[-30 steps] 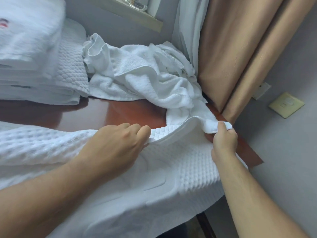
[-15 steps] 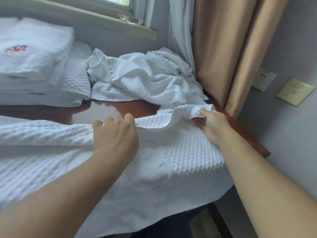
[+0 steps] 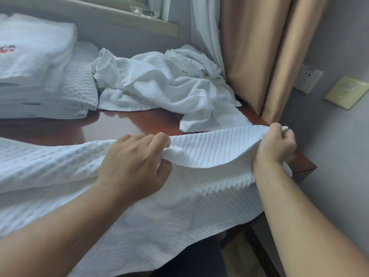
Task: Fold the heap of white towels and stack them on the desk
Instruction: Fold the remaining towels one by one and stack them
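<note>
While a folded stack sat at the table's far left and a rumpled heap lay behind, we were partway through, our left hand and right hand pinching, fingers curled, the lifted edge of a waffle towel spread nearest us.

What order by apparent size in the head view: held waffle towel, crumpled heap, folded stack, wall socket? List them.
1. waffle towel, though nearest the camera.
2. crumpled heap and folded stack: alike, stack cut by the frame edge, unranked.
3. wall socket.
</note>
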`<state>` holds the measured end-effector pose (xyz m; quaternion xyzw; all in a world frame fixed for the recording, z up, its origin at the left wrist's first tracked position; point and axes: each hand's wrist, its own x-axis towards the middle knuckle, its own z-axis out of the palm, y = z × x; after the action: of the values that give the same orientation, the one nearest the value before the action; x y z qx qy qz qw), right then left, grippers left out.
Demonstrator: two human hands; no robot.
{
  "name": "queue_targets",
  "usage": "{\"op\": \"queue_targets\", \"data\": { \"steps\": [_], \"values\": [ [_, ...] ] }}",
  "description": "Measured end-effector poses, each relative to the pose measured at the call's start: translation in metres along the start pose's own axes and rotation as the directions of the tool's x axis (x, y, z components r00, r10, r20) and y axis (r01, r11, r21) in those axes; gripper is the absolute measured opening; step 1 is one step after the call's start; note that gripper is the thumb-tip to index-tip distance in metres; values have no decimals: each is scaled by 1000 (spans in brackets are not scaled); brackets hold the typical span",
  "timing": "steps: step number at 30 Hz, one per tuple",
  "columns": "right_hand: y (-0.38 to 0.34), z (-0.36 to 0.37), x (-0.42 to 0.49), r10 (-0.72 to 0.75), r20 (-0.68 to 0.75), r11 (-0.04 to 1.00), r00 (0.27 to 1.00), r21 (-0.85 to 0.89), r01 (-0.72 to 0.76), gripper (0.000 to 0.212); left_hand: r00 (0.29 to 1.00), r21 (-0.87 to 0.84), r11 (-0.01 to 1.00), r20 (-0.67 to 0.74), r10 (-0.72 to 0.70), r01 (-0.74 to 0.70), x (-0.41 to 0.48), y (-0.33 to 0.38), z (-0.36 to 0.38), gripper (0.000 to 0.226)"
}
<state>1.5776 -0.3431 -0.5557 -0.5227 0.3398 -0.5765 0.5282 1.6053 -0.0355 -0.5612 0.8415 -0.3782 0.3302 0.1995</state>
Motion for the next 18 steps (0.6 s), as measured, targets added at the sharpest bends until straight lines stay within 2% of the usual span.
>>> {"op": "queue_targets", "data": {
  "steps": [4,7,12,15,18],
  "values": [
    [1,-1,0,-10,12,1000,1000,-28,11,30,988,-36,991,77,130,-128,-3,1,-2,23],
    [3,0,2,34,-23,998,999,-59,-35,27,971,-24,980,136,197,-196,-3,-1,-2,24],
    [3,2,8,104,-48,965,993,-235,-113,23,931,-44,952,199,306,-304,-1,1,-5,24],
    [2,4,8,110,-106,973,988,-189,-129,27,920,-73,946,220,324,-316,-1,1,-7,27],
    [3,5,13,139,-199,989,970,-15,-145,35,923,-83,949,220,314,-303,1,1,-8,28]
  ]
}}
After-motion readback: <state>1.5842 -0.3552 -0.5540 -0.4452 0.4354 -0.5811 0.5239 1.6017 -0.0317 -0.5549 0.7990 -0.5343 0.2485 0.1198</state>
